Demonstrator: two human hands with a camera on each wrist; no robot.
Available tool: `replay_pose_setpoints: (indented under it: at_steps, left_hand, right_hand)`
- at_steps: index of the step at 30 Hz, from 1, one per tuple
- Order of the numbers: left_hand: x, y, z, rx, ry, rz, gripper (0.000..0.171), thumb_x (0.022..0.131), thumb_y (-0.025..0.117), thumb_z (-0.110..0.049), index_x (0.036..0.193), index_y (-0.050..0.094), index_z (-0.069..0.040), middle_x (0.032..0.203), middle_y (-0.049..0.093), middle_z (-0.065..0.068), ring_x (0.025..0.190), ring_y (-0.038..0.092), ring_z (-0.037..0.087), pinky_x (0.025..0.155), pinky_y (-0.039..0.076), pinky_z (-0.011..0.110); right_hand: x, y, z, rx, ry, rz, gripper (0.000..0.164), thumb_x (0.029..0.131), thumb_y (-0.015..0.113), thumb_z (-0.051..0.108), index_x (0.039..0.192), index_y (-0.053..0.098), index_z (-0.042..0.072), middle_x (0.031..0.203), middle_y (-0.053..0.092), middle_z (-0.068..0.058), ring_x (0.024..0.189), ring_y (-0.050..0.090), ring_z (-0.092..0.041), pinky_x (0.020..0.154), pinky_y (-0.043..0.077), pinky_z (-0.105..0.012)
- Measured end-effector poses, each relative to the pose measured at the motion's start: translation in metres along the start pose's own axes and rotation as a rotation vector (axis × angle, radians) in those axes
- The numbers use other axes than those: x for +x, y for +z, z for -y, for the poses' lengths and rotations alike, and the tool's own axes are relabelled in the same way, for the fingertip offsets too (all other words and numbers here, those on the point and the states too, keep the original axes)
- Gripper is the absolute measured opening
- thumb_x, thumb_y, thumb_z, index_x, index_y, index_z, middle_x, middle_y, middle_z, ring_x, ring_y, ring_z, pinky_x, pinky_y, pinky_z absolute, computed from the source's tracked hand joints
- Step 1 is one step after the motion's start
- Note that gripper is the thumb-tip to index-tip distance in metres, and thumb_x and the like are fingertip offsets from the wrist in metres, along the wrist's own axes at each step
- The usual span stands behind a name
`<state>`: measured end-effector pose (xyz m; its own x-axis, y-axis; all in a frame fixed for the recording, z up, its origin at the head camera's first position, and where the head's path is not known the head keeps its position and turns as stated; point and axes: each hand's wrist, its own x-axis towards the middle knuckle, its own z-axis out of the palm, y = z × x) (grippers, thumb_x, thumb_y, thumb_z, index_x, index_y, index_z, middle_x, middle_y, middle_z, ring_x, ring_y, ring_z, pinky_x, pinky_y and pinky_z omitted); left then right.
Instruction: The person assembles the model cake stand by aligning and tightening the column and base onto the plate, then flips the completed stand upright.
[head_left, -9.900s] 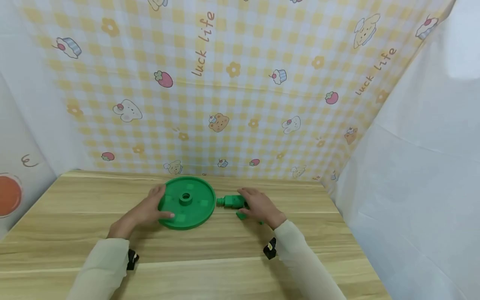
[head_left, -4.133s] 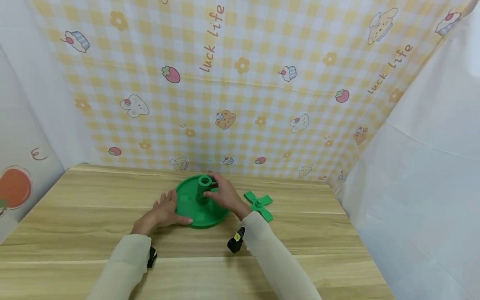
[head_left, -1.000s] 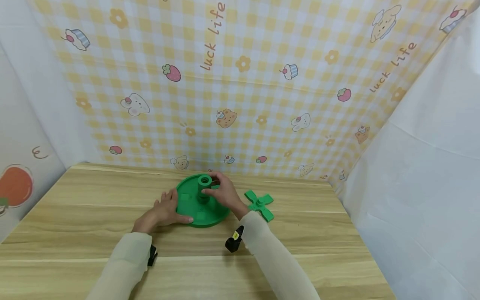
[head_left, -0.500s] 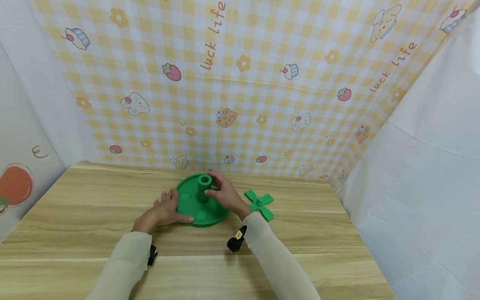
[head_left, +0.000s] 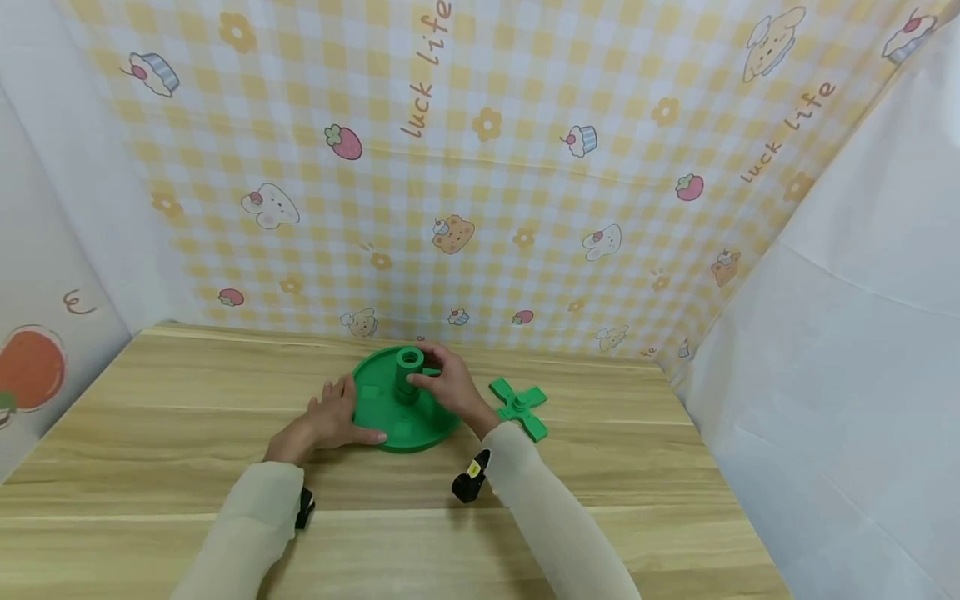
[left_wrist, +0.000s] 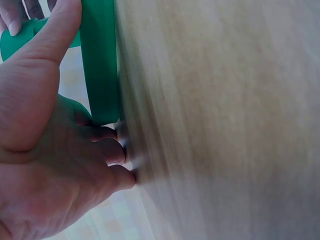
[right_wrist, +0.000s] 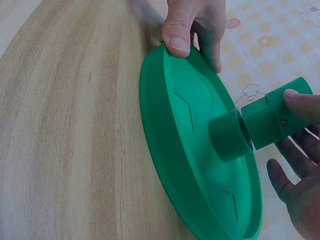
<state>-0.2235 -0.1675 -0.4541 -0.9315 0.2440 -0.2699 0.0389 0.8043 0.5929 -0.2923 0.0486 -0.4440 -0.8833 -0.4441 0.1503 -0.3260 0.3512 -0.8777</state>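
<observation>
A green round tray-like disc (head_left: 378, 421) with a raised rim and a central socket (right_wrist: 231, 136) lies on the wooden table. My left hand (head_left: 330, 421) grips its left edge, thumb over the rim and fingers against the outer side. Above the socket stands a green hollow post (head_left: 408, 367), marked "32" in the right wrist view. A narrow dark gap shows between post and socket there. My right hand (head_left: 453, 387) holds the post, with its thumb on the near side. To the right lies a green four-armed cross piece (head_left: 519, 408) with a small central stub.
The wood-grain table (head_left: 397, 550) extends around both arms. Behind it hangs a yellow checked cloth (head_left: 480, 183), with white sheeting (head_left: 832, 333) to the right. Each wrist carries a black camera mount, such as the right one (head_left: 467, 485).
Since the oldest frame, the post has gone from lying on the table to upright on the disc, and the disc has shifted right. Lately only the right hand's fingers shift slightly around the post.
</observation>
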Motion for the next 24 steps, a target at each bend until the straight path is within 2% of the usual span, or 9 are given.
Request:
replay_pose_setpoints:
  at_steps: [11, 18, 24]
  left_hand:
    - [0.001, 0.0001, 0.0004, -0.008, 0.002, 0.002, 0.129, 0.082, 0.077, -0.053, 0.148, -0.007, 0.021, 0.154, -0.001, 0.045, 0.143, -0.006, 0.06, 0.113, 0.002, 0.072]
    - [-0.0003, 0.0002, -0.0006, 0.0, 0.005, -0.001, 0.13, 0.081, 0.077, -0.054, 0.148, -0.006, 0.021, 0.153, 0.0, 0.045, 0.142, -0.005, 0.061, 0.112, 0.004, 0.073]
    - [0.0, 0.0001, -0.0006, 0.002, 0.004, 0.0, 0.13, 0.081, 0.077, -0.054, 0.148, -0.006, 0.021, 0.154, 0.0, 0.045, 0.142, -0.004, 0.06, 0.113, 0.004, 0.073]
  right_hand:
    - [-0.0018, 0.0042, 0.0057, -0.048, 0.033, -0.053, 0.046, 0.088, 0.077, 0.011, 0.128, 0.056, 0.004, 0.123, 0.061, -0.011, 0.113, 0.061, -0.027, 0.093, 0.054, -0.034]
    - [-0.0021, 0.0007, 0.0069, -0.061, 0.054, 0.032, 0.063, 0.091, 0.073, 0.012, 0.146, 0.042, 0.005, 0.14, 0.053, -0.014, 0.128, 0.053, -0.03, 0.103, 0.048, -0.043]
    - [0.0007, -0.0032, 0.0041, 0.057, -0.009, 0.098, 0.056, 0.095, 0.062, -0.002, 0.146, 0.041, -0.002, 0.145, 0.049, -0.017, 0.133, 0.05, -0.032, 0.105, 0.047, -0.045]
